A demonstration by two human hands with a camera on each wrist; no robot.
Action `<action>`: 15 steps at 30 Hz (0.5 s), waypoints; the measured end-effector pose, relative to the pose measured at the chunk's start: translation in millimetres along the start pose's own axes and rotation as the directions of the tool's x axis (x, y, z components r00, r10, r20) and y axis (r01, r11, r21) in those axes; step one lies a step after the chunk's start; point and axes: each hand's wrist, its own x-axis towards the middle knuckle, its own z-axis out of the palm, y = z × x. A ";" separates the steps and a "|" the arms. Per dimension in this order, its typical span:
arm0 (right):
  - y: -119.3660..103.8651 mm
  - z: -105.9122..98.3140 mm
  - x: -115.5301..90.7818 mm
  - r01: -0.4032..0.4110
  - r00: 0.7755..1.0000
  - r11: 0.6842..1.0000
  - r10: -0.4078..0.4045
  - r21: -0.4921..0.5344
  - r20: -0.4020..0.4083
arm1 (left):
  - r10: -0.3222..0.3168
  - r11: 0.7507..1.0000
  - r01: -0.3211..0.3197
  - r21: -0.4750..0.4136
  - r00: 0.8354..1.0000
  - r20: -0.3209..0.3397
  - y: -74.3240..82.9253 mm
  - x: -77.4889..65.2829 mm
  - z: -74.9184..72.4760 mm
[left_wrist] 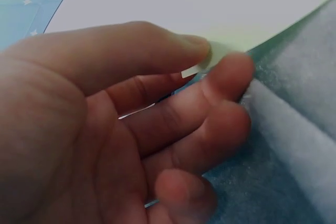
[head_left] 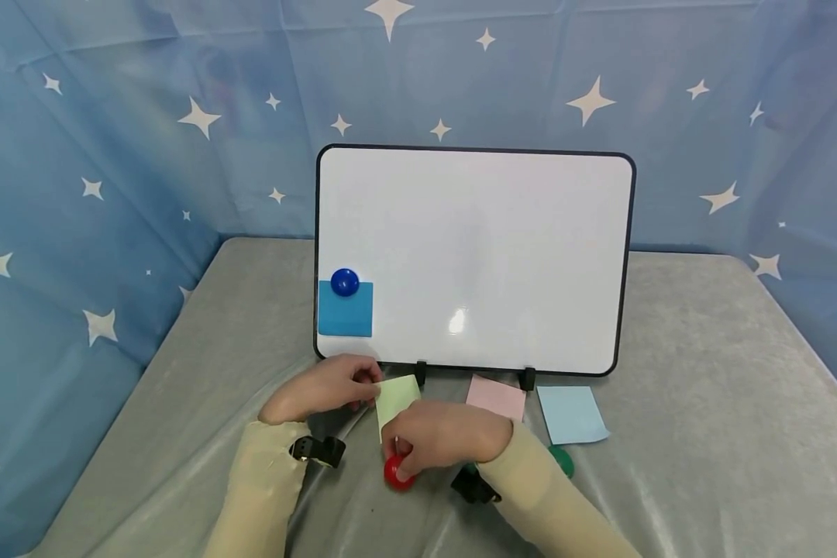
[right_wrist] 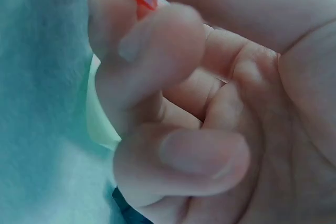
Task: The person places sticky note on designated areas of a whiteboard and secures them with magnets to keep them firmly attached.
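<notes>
Below the whiteboard (head_left: 474, 225) in the head view, the left hand (head_left: 328, 386) pinches a green note (head_left: 395, 394), the right hand (head_left: 446, 432) a red magnet (head_left: 394, 474); the left wrist view's edge grip wants lightness against creasing, the right wrist's magnet hold steadiness.

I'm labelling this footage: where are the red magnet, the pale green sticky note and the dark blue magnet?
Red magnet (head_left: 394, 479), head view, lower part of its face.
Pale green sticky note (head_left: 397, 394), head view, upper part of sheet.
Dark blue magnet (head_left: 345, 283), head view, centre.
</notes>
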 end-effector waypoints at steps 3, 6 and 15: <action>1.4 -2.6 -2.1 -0.006 1.000 1.000 0.006 0.003 -0.011 | 0.003 1.000 -0.003 -0.009 1.000 -0.014 1.3 -0.1 -1.4; 2.4 -5.8 -4.6 -0.014 1.000 1.000 0.014 0.016 -0.022 | 0.013 1.000 -0.014 -0.011 1.000 -0.025 2.3 -0.8 -3.1; 13.0 -13.3 -8.9 0.026 0.998 0.997 -0.022 0.073 -0.060 | 0.041 0.994 -0.050 -0.101 0.995 -0.091 1.4 -2.3 -8.5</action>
